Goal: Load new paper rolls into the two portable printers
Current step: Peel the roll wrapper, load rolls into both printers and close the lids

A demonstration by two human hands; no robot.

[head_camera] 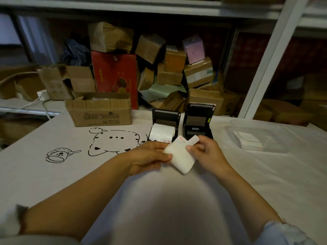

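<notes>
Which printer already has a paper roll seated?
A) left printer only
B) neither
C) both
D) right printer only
A: the left printer has a white roll in its open bay, while the right printer shows an empty dark bay; the second paper roll is held between the left hand and right hand in front of the printers.
</notes>
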